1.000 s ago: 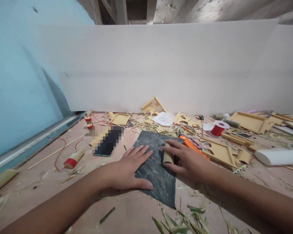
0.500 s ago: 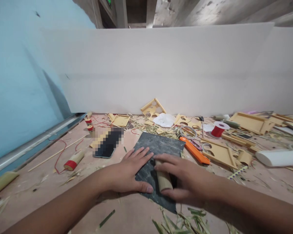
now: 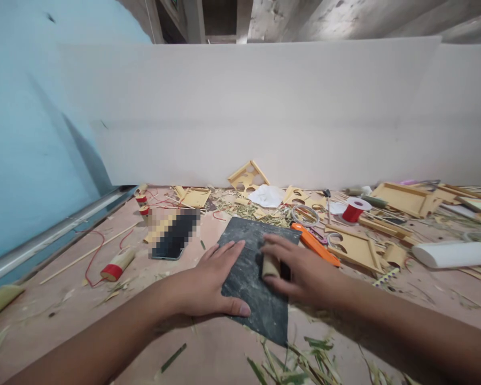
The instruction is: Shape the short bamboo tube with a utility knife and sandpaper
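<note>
A dark sheet of sandpaper (image 3: 252, 299) lies flat on the work surface in front of me. My left hand (image 3: 214, 286) rests on its left edge, fingers stretched out and thumb spread, pressing the sheet down. In my right hand (image 3: 299, 264) is a short piece of bamboo tube (image 3: 271, 266), gripped between thumb and fingers against the sandpaper's right half. The hand is slightly blurred and covers part of the tube. Just beyond that hand lies an orange utility knife (image 3: 316, 245).
Left of the sandpaper are a phone (image 3: 168, 248), partly pixelated, and a bamboo tube with a red band (image 3: 118, 263). To the right lie a red spool (image 3: 353, 211), wooden frames (image 3: 355, 248) and a white roll (image 3: 452, 254). Green shavings (image 3: 296, 361) are scattered in front.
My right hand has slid the bamboo tube away from me across the sandpaper. The left hand stays flat on the sheet. The whole view has shifted slightly.
</note>
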`<state>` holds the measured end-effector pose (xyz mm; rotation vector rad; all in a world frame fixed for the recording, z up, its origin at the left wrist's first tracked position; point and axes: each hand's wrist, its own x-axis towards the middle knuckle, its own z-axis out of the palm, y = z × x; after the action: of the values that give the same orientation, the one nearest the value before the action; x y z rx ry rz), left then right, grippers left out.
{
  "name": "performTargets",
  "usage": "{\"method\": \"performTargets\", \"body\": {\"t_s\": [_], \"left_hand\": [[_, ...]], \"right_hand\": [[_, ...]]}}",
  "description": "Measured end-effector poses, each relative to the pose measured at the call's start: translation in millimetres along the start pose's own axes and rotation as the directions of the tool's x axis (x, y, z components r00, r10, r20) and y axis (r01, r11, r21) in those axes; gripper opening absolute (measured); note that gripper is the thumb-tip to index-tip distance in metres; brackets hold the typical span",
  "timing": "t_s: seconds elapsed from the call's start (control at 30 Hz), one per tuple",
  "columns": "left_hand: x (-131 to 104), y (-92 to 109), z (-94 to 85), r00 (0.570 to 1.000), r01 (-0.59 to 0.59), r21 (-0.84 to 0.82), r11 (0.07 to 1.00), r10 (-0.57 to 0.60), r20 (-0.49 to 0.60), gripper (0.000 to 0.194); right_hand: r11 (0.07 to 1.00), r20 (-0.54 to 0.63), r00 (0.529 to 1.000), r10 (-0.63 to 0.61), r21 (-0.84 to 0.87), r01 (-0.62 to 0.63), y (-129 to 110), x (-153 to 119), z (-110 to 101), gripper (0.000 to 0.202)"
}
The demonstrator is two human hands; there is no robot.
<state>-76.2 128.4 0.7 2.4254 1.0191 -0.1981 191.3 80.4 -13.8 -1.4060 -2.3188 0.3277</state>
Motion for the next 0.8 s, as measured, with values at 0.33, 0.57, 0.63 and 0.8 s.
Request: {"method": "performTargets", "body": {"t_s": [0.33,0.57,0.63,0.8], "left_hand": [[0,2,4.6,0.998,0.051,-0.029,0.998,-0.051,-0.02,0.134],[-1,6,3.7,0.996,0.083,-0.052,0.995,-0.084,-0.029,0.134],[-1,7,3.8,0.996,0.084,-0.051,0.995,-0.085,-0.019,0.135],[0,4,5.9,0.997,0.066,-0.043,0.997,-0.068,-0.03,0.135]], "right_hand": [[0.988,0.027,0.997,-0.07,0.142,0.066,-6,3,4,0.045],[0.99,-0.045,0.996,-0.082,0.11,0.087,6,8,3,0.031],[0.982,-0.046,0.989,-0.14,0.125,0.144,5,10,5,0.029],[0.939,-0.041,0.958,-0.283,0.189,0.286,8,13,5,0.029]]}}
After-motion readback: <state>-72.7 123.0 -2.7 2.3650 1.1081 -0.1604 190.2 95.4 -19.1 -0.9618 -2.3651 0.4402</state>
